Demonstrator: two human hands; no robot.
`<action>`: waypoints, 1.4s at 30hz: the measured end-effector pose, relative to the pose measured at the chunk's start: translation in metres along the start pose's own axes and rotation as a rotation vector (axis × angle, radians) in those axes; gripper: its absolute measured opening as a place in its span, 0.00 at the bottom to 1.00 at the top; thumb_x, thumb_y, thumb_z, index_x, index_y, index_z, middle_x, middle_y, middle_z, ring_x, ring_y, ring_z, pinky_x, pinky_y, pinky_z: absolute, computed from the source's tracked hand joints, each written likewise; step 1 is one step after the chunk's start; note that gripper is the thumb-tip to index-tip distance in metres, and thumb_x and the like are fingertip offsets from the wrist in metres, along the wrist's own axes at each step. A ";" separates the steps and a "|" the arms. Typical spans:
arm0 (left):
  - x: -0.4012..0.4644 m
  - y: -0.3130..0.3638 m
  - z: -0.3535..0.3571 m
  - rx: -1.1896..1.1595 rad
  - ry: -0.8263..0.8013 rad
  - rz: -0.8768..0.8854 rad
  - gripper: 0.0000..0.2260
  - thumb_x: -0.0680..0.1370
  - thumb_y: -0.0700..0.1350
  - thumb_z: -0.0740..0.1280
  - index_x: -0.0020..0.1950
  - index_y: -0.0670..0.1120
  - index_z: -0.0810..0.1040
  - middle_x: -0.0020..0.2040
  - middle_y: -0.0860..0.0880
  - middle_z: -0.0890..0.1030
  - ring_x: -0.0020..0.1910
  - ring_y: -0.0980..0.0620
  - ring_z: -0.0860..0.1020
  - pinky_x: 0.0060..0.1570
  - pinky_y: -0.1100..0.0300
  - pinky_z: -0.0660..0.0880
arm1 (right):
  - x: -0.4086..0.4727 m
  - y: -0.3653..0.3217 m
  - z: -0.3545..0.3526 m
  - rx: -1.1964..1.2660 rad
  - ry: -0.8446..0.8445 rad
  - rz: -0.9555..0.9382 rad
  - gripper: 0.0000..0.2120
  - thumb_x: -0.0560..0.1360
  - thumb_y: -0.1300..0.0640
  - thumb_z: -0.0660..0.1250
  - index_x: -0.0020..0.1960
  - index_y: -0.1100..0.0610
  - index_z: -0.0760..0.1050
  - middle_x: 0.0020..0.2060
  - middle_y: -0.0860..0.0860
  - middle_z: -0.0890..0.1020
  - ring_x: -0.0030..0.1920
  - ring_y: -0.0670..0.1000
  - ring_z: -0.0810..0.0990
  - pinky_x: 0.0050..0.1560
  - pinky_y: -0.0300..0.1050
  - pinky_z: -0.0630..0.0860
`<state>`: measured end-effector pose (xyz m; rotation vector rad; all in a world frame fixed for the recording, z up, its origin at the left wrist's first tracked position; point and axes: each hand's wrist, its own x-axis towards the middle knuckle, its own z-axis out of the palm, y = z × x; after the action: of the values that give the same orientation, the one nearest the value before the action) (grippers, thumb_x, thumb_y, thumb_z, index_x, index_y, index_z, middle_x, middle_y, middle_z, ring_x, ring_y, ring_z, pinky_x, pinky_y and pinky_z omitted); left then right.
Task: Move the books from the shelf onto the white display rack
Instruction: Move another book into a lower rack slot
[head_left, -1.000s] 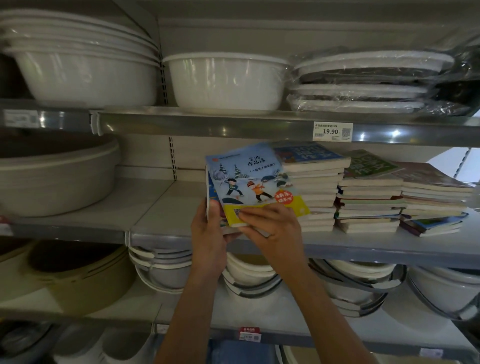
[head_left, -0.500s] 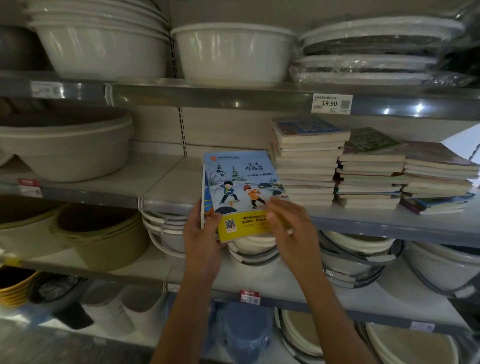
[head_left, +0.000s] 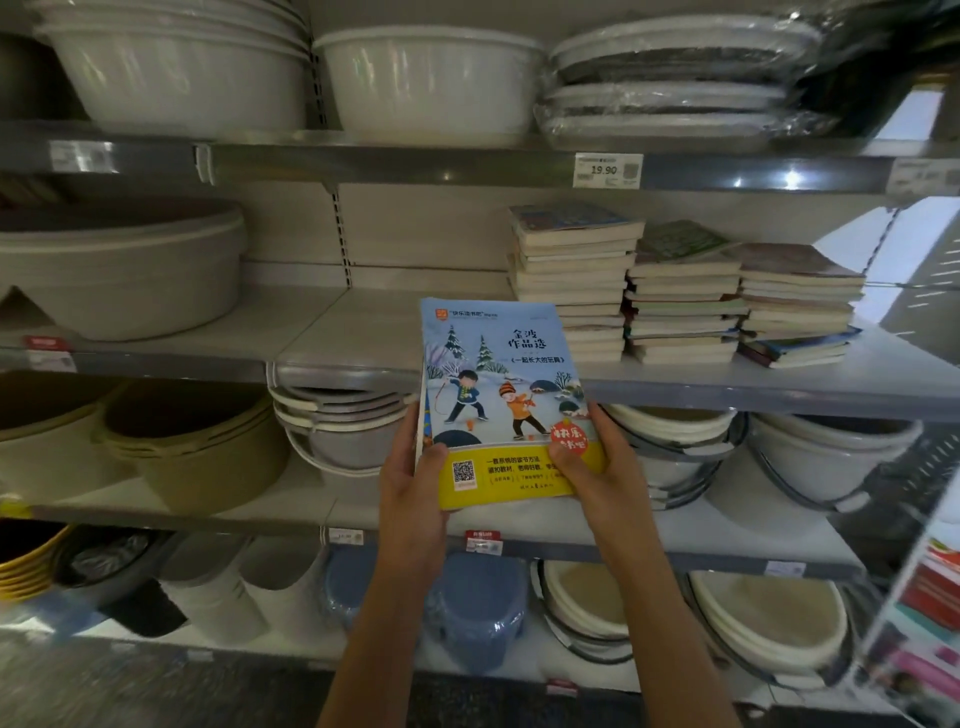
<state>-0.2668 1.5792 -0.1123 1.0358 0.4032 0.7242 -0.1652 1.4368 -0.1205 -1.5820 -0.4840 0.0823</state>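
while three stacks (head_left: 675, 291) sit shelved, both hands (head_left: 415, 488) (head_left: 602, 467) grip one small bundle of books (head_left: 506, 400).

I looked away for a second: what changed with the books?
The blue-covered books came off the shelf, down toward the person. The right hand shifted from the cover to the right edge; the left hand kept its grip. The three stacks stayed put.

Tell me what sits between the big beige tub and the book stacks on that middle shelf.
Nothing: in the head view the shelf board is bare between the beige tub and the book stacks. The held book only overlaps its front edge.
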 end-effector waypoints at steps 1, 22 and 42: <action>-0.007 -0.001 -0.001 0.011 -0.038 -0.008 0.20 0.83 0.36 0.58 0.72 0.53 0.72 0.54 0.49 0.85 0.49 0.49 0.85 0.40 0.56 0.82 | -0.011 0.001 -0.002 0.006 0.032 -0.009 0.26 0.76 0.56 0.71 0.72 0.50 0.69 0.58 0.46 0.82 0.54 0.44 0.82 0.55 0.41 0.80; -0.178 -0.066 0.055 0.117 -0.495 -0.105 0.20 0.80 0.39 0.65 0.69 0.57 0.73 0.60 0.53 0.83 0.57 0.49 0.83 0.55 0.49 0.79 | -0.236 -0.014 -0.136 -0.040 0.507 -0.005 0.28 0.78 0.60 0.67 0.71 0.40 0.61 0.61 0.40 0.78 0.58 0.40 0.80 0.54 0.37 0.79; -0.379 -0.223 0.355 0.410 -0.891 -0.032 0.20 0.78 0.56 0.64 0.67 0.72 0.64 0.66 0.56 0.77 0.61 0.51 0.80 0.56 0.47 0.81 | -0.319 0.003 -0.505 -0.299 0.835 0.008 0.36 0.77 0.57 0.70 0.71 0.33 0.53 0.73 0.46 0.70 0.68 0.47 0.74 0.64 0.53 0.76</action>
<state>-0.2358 1.0166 -0.1543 1.6134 -0.2204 0.0936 -0.2803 0.8517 -0.1586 -1.7392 0.1771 -0.6494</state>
